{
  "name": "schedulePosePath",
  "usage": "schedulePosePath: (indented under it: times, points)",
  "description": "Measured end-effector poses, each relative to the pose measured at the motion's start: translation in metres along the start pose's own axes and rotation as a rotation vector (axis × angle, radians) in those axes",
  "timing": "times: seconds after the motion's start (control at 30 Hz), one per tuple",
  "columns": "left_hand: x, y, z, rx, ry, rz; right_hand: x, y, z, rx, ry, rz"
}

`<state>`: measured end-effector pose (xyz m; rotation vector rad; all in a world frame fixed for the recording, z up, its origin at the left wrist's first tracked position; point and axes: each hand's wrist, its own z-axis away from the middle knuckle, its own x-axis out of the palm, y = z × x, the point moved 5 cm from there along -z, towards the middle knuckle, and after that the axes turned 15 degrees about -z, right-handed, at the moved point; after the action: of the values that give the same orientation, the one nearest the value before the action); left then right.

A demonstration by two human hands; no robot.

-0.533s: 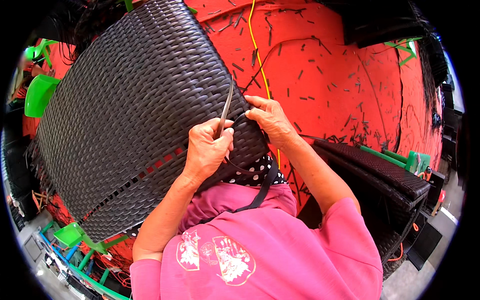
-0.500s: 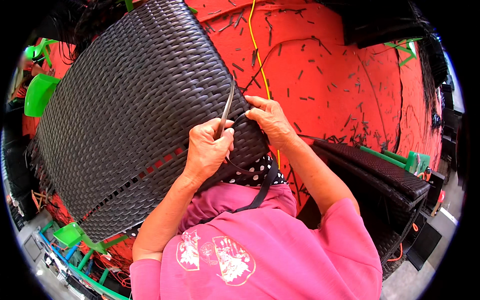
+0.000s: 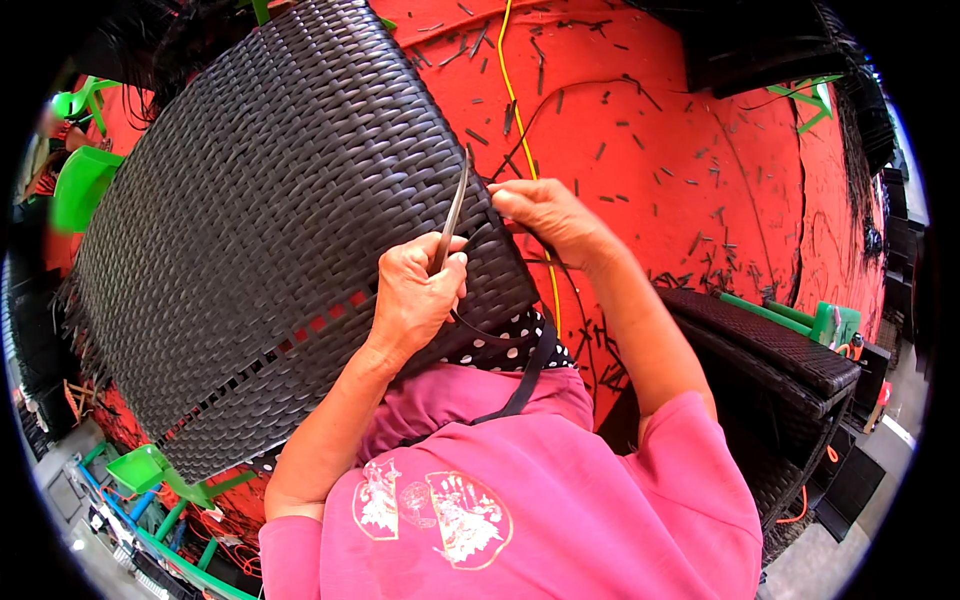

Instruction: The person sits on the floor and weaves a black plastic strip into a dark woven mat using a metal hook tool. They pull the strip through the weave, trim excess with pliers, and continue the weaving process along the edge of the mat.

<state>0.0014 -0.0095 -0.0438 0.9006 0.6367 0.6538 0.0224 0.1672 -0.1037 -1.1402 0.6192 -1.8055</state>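
left hand point(image 3: 414, 290) gripping curved metal tool point(image 3: 455, 208), black woven panel point(image 3: 270, 200) under it; right hand point(image 3: 550, 220) bunched at panel's edge, can't tell if it's pinching anything

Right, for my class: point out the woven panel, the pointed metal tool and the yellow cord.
Woven panel point(image 3: 290, 190), head view: middle of its dark surface.
Pointed metal tool point(image 3: 455, 212), head view: partway along its bare shaft.
Yellow cord point(image 3: 502, 57), head view: its upper stretch.
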Motion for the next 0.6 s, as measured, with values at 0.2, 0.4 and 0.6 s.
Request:
schedulePosePath:
  times: [0.2,0.4,0.6]
  points:
    - [-0.001,0.001,0.003,-0.002,0.006,-0.024,-0.016,-0.003,-0.017,0.199,-0.196,0.034]
    - [-0.001,-0.006,0.003,0.016,-0.002,-0.014,-0.005,-0.006,-0.029,0.144,-0.271,0.040]
    - [-0.001,-0.001,0.004,0.016,-0.013,-0.025,-0.005,-0.017,-0.039,0.138,-0.475,0.286]
